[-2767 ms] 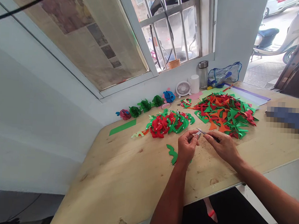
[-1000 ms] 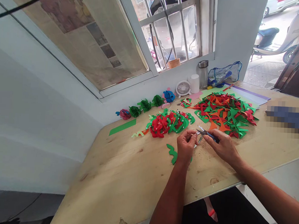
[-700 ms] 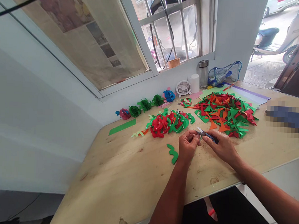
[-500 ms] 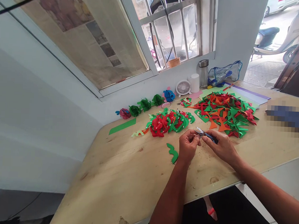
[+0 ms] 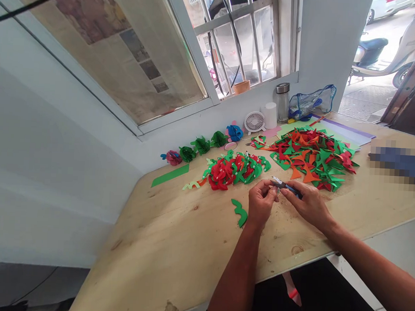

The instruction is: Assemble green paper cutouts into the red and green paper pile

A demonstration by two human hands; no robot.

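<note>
My right hand (image 5: pixel 307 200) is closed around a small dark-handled cutting tool (image 5: pixel 291 188), its pale metal tip pointing left. My left hand (image 5: pixel 261 200) is closed in a pinch right at that tip; what its fingers hold is too small to make out. A wavy green paper piece (image 5: pixel 239 214) lies on the wooden table (image 5: pixel 175 246) just left of my left wrist. Beyond my hands is a heap of red and green cut shapes (image 5: pixel 236 170). Farther right spreads a larger pile of red, orange and green paper scraps (image 5: pixel 312 154).
Along the wall stand green paper balls (image 5: pixel 201 145), a blue one (image 5: pixel 234 133), a white fan (image 5: pixel 254 122), a white cylinder (image 5: pixel 271 115), a glass bottle (image 5: pixel 282 103) and a clear pouch (image 5: pixel 312 103). A green strip (image 5: pixel 170 175) lies at the back left.
The cutting tool's tip has shifted and turned slightly between my fingers. Both hands stay in nearly the same place.
</note>
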